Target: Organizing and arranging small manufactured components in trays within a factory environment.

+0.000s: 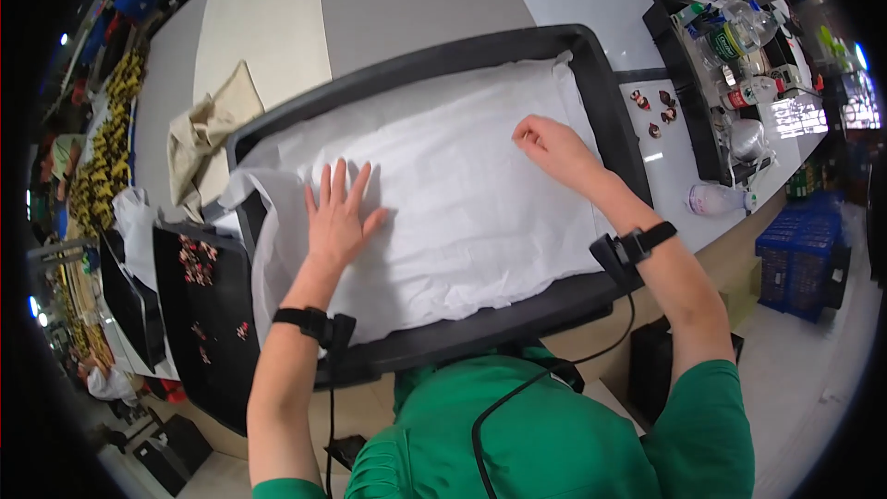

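A white sheet point(453, 194) of cloth or paper lines a large black tray point(621, 129) in front of me. Its left end is bunched and folds up over the tray's left rim. My left hand point(338, 212) lies on the left part of the sheet, fingers spread, holding nothing. Over the right part is my right hand point(558, 153), its fingers curled in and the fingertips close together. Anything small between those fingertips is too hidden to make out.
A beige cloth point(214, 140) lies past the tray's left corner. Beside it on the left, another black tray point(208, 314) holds small reddish pieces. Several dark red bits point(654, 129) lie on the table at right, near a black bin point(684, 83) with plastic bottles. Blue crates point(802, 254) stand lower right.
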Demonstrator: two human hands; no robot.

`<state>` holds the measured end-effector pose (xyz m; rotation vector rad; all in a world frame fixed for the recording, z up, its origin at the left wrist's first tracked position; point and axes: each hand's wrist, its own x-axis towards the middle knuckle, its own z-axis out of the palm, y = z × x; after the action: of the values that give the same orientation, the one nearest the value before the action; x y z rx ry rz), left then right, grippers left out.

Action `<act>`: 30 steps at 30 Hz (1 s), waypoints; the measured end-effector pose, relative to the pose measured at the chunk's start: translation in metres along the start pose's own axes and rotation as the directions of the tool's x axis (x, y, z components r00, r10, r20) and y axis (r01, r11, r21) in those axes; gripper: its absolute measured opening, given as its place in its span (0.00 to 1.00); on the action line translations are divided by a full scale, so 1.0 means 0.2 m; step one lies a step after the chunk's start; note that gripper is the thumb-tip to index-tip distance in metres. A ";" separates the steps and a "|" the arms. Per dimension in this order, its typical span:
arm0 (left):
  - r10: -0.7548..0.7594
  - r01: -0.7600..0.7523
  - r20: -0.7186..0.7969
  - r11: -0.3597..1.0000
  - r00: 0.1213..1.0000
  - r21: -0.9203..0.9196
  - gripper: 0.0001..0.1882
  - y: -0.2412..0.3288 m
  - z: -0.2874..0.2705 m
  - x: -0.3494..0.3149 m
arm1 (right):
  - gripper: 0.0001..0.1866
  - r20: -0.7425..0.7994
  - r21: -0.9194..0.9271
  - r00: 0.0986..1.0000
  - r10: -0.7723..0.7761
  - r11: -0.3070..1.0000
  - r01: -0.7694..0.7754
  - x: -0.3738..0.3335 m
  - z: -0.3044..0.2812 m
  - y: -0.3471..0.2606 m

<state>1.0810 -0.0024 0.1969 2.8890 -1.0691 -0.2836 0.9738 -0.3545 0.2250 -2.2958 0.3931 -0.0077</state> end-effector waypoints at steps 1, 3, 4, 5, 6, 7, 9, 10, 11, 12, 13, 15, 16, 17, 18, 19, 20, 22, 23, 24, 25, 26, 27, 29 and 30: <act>-0.020 0.021 0.021 1.000 1.000 -0.021 0.40 0.00 0.00 0.01 | 0.09 0.257 0.016 0.966 0.025 0.999 -0.030 -0.06 -0.01 -0.04; 0.033 -0.031 -0.072 0.999 0.997 0.028 0.37 0.01 0.02 0.07 | 0.10 0.572 0.019 0.820 0.031 0.999 -0.051 -0.21 0.01 -0.06; 0.018 -0.017 -0.065 1.000 0.998 0.011 0.37 0.00 0.04 0.09 | 0.10 0.650 0.025 0.760 0.004 0.999 -0.027 -0.28 0.05 -0.05; 0.041 -0.040 -0.077 0.999 0.996 0.015 0.36 0.00 0.06 0.11 | 0.10 0.729 0.011 0.684 0.033 0.998 -0.059 -0.35 0.09 -0.03; 0.073 -0.072 -0.096 0.997 0.993 0.017 0.36 0.00 0.08 0.13 | 0.11 0.793 -0.013 0.606 0.067 0.996 -0.093 -0.42 0.11 -0.02; 0.061 -0.061 -0.092 0.998 0.994 0.003 0.35 0.00 0.10 0.14 | 0.11 0.798 -0.024 0.597 0.076 0.995 -0.095 -0.47 0.12 0.01; 0.060 -0.062 -0.113 0.998 0.992 -0.011 0.34 -0.01 0.14 0.14 | 0.12 0.907 -0.128 0.388 0.165 0.984 -0.120 -0.54 0.12 0.04; 0.067 -0.069 -0.137 0.998 0.988 -0.012 0.34 -0.02 0.16 0.14 | 0.12 0.914 -0.127 0.373 0.161 0.985 -0.113 -0.53 0.12 0.04; 0.051 -0.053 -0.129 0.999 0.990 -0.012 0.34 -0.03 0.17 0.13 | 0.13 0.915 -0.176 0.360 0.183 0.983 -0.052 -0.52 0.10 0.03; 0.063 -0.063 -0.130 0.998 0.989 0.008 0.35 -0.03 0.19 0.13 | 0.13 0.913 -0.223 0.351 0.206 0.975 0.009 -0.50 0.09 -0.01; 0.076 -0.072 -0.131 0.997 0.989 0.034 0.35 -0.04 0.20 0.12 | 0.13 0.920 -0.213 0.339 0.195 0.977 0.017 -0.48 0.10 -0.07; 0.072 -0.068 -0.134 0.997 0.988 0.037 0.35 -0.05 0.21 0.10 | 0.14 0.858 -0.111 0.513 -0.009 0.973 0.202 -0.41 0.18 -0.21; 0.094 -0.091 -0.154 0.996 0.984 0.026 0.35 -0.04 0.22 0.11 | 0.14 0.863 -0.100 0.505 -0.018 0.973 0.206 -0.37 0.23 -0.28; 0.099 -0.096 -0.164 0.995 0.981 0.028 0.35 -0.05 0.23 0.11 | 0.14 0.876 -0.053 0.479 -0.064 0.972 0.227 -0.32 0.31 -0.36; 0.090 -0.086 -0.152 0.996 0.984 0.033 0.35 -0.05 0.23 0.11 | 0.15 0.887 -0.004 0.450 -0.109 0.970 0.244 -0.30 0.40 -0.43; 0.110 -0.106 -0.165 0.994 0.980 0.029 0.35 -0.04 0.23 0.13 | 0.16 0.889 0.028 0.433 -0.148 0.962 0.272 -0.29 0.51 -0.46; 0.127 -0.125 -0.173 0.992 0.977 0.024 0.35 -0.04 0.24 0.14 | 0.17 0.891 0.065 0.412 -0.189 0.953 0.297 -0.29 0.62 -0.47; 0.119 -0.116 -0.169 0.993 0.978 0.024 0.36 -0.04 0.23 0.15 | 0.18 0.946 0.028 0.307 -0.105 0.970 0.243 -0.33 0.80 -0.53; 0.127 -0.124 -0.179 0.992 0.976 0.027 0.35 -0.04 0.22 0.15 | 0.19 0.980 -0.021 0.199 -0.020 0.979 0.201 -0.35 0.85 -0.55; 0.131 -0.128 -0.190 0.991 0.973 0.028 0.35 -0.05 0.23 0.15 | 0.19 0.982 -0.014 0.187 -0.025 0.979 0.205 -0.37 0.87 -0.57; 0.131 -0.128 -0.184 0.991 0.974 0.029 0.35 -0.06 0.23 0.15 | 0.20 0.983 -0.020 0.177 -0.036 0.953 0.303 -0.39 0.88 -0.58; 0.121 -0.117 -0.181 0.993 0.976 0.029 0.35 -0.06 0.23 0.15 | 0.21 0.985 -0.026 0.168 -0.045 0.916 0.399 -0.40 0.89 -0.59; 0.114 -0.112 -0.189 0.994 0.975 0.018 0.36 -0.07 0.23 0.15 | 0.22 0.980 0.012 0.178 -0.083 0.929 0.370 -0.40 0.87 -0.58; 0.101 -0.105 -0.210 0.994 0.972 -0.007 0.36 -0.09 0.23 0.13 | 0.22 0.988 0.022 0.130 -0.081 0.914 0.405 -0.39 0.83 -0.61; 0.090 -0.092 -0.217 0.996 0.972 0.002 0.36 -0.08 0.23 0.14 | 0.22 0.993 0.024 0.098 -0.073 0.902 0.431 -0.37 0.82 -0.62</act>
<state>1.1035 -0.0064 0.1455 2.7722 -1.1525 0.0316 0.9597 -0.1366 0.2103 -2.0083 -0.8107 1.4563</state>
